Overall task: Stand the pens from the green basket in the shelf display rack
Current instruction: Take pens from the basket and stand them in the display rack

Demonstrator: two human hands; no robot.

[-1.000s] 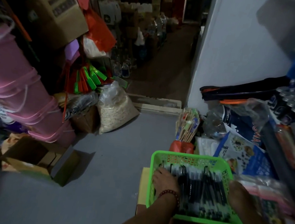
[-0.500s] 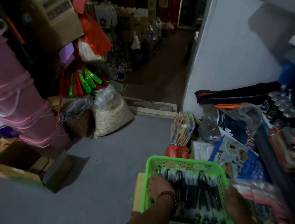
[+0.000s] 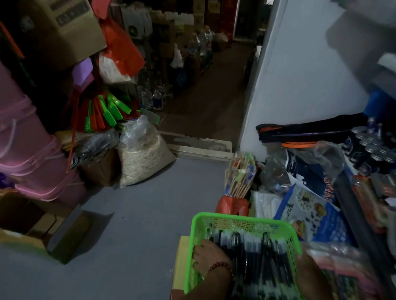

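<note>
Can't really read any labels here. The cardboard box (image 3: pixel 60 15) up top left has dark print and the blue bag (image 3: pixel 309 174) on the right has white letters, but both are too blurry to make out.

The green basket (image 3: pixel 241 219) sits low in front of the person on something tan, with its right side pushed up against the packets piled there. The pens (image 3: pixel 261 265) are all still lying in it, dark barrels packed side by side. The left hand (image 3: pixel 209 256), with a bead bracelet (image 3: pixel 221 266) on the wrist, is inside the basket at its left wall, fingers bent down among the pens. The right hand (image 3: pixel 310 272) is at the right rim. With the blur I can't tell if either one is actually gripping anything.

Left of the basket there's a good stretch of open grey floor (image 3: pixel 138 216). It's edged by stacked pink buckets (image 3: pixel 14 133), an open carton (image 3: pixel 30 226) and a clear sack of pale grain (image 3: pixel 144 154). Further back a step leads into a dark aisle beside a white wall (image 3: pixel 305 87).
</note>
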